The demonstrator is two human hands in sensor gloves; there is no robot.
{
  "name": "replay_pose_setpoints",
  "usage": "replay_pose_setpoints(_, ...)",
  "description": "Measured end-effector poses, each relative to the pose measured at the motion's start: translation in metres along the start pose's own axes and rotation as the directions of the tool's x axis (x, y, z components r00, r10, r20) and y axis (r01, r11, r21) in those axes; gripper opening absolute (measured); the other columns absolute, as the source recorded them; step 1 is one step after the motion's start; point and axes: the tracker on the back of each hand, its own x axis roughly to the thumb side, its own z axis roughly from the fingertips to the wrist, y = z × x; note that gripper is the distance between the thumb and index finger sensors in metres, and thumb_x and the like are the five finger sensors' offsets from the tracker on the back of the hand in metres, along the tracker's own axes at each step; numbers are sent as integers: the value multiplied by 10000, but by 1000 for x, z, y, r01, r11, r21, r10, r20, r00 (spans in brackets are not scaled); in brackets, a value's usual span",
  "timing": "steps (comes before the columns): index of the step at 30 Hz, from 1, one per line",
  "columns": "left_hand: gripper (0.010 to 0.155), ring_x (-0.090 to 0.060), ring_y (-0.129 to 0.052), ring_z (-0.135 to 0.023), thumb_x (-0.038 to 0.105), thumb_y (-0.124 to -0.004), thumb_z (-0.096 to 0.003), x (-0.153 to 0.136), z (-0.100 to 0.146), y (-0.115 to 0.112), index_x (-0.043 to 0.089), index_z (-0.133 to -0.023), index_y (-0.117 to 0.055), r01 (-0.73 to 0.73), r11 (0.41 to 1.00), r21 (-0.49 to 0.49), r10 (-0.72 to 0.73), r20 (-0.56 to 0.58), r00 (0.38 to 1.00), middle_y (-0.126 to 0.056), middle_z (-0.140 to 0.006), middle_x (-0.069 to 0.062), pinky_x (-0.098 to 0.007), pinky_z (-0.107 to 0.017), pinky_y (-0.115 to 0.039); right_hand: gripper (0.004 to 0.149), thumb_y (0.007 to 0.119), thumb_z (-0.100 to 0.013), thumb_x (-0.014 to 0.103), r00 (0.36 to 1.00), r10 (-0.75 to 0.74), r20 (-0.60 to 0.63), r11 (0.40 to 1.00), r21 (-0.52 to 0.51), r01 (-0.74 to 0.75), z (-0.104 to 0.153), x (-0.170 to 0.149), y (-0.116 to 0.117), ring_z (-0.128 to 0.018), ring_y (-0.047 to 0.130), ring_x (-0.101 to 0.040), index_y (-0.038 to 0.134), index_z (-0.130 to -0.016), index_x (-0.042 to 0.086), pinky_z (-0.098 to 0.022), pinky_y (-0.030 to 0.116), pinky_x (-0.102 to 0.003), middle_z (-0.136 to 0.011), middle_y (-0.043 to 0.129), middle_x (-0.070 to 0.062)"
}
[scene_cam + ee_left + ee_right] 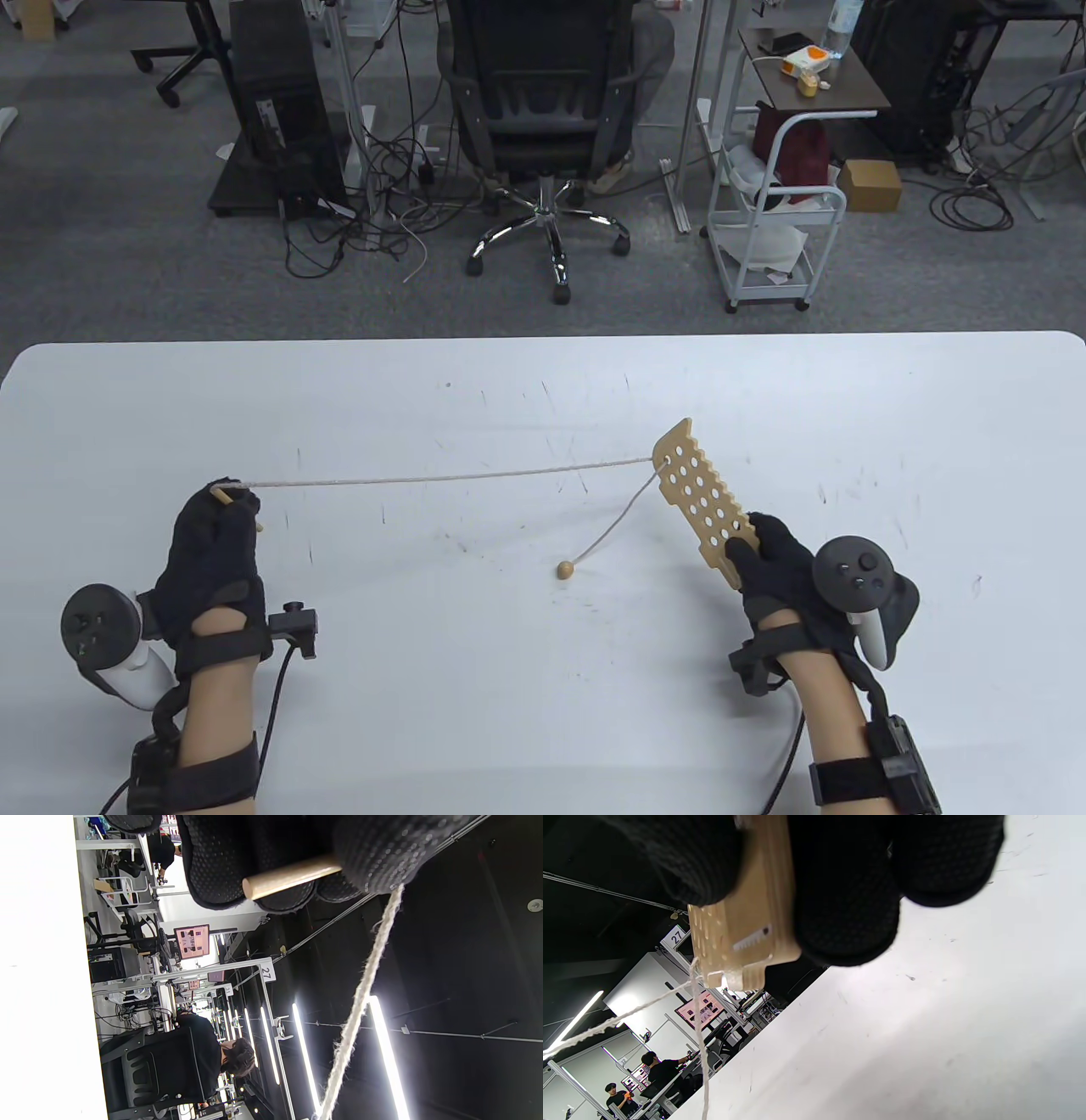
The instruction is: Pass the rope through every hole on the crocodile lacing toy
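The crocodile lacing toy [704, 501], a pale wooden board pierced with rows of holes and notched along one edge, is being held by the right hand [785, 569] above the right half of the table [543, 382], toward its near edge. Its lower end is being gripped between the thumb and the fingers [846, 899], and the rest of the board is being angled up and away toward the far edge. In the right wrist view the wood [742, 929] is being clamped tightly between the black gloved fingers, with the table passing below.

The rope [441, 477] is being passed through a hole near the toy's far end. One run is being stretched taut to the left, across the middle of the table, up to the left hand [216, 552]. There the wooden needle [227, 501] at the rope's end is being pinched between closed fingertips [382, 853]; in the left wrist view its blunt tip [288, 878] is sticking out of the glove. The other run is being left slack, curving down from the toy to a wooden bead [565, 570] lying on the table between the hands.
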Motion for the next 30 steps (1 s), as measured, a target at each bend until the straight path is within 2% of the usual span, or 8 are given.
replay_pose_setpoints(11,482,-217,-892,-796,452,-774,-443,-1,-1,1,407,-923,-757,-16,1000,0,16,-1,1000,-902,-800,85,-569,-769,-540,491,813,-475,380,1000,3,15,1000,7,-3,0,2,1,-426,1018,-226,708,-905,168,-399,812,-470,-667,949,-53)
replay_pose_setpoints(18,521,-244,-876,-796,391,-768,-439,0,1,-13,408,-956,-707,21,998,-56,-20,15,1000,-893,-794,67,-578,-766,-530,489,812,-475,380,997,14,70,1000,13,-15,4,13,3,-424,1019,-224,709,-904,169,-398,814,-468,-667,949,-52)
replay_pose_setpoints(23,484,-270,-840,-837,387,-772,-432,1,4,-28,406,-916,-750,51,990,-132,-47,34,998,-868,-840,45,-586,-767,-509,492,812,-474,382,993,18,112,1000,20,-21,7,21,6,-425,1018,-223,708,-905,168,-398,814,-467,-672,944,-54)
replay_pose_setpoints(28,471,-281,-787,-877,397,-804,-427,0,8,-41,384,-898,-802,99,980,-171,-93,44,995,-810,-906,26,-582,-767,-499,490,812,-475,381,989,22,147,999,30,-27,11,28,8,-423,1019,-223,709,-904,167,-396,814,-469,-665,950,-51)
replay_pose_setpoints(30,469,-278,-768,-867,400,-811,-424,0,9,-46,385,-893,-813,122,976,-180,-115,49,992,-790,-890,31,-577,-767,-494,490,812,-474,382,987,24,162,999,33,-29,12,31,9,-424,1019,-222,709,-903,168,-398,814,-465,-663,953,-50)
